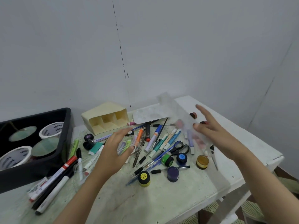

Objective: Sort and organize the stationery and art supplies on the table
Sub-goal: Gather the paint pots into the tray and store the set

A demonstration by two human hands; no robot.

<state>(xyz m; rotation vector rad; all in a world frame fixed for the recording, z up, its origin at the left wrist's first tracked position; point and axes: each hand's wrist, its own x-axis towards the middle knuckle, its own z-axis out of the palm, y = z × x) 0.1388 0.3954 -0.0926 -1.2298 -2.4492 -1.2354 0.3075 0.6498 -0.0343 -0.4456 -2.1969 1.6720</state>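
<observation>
A pale grey wall (178,46) bears a dark dashed line (120,50); striped flooring (257,210) shows lower right.

Table (161,199), pens (152,139), paint pots (172,173), scissors (179,147), black tray (61,152)

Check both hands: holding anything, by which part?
Left hand grips a small clear plastic case of pens round its left end. Right hand touches a blurred clear plastic sheet; hold cannot be told.

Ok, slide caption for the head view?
Left hand grips a clear pack, right hand by a blurred clear bag, over scattered pens, paint pots and scissors.
</observation>
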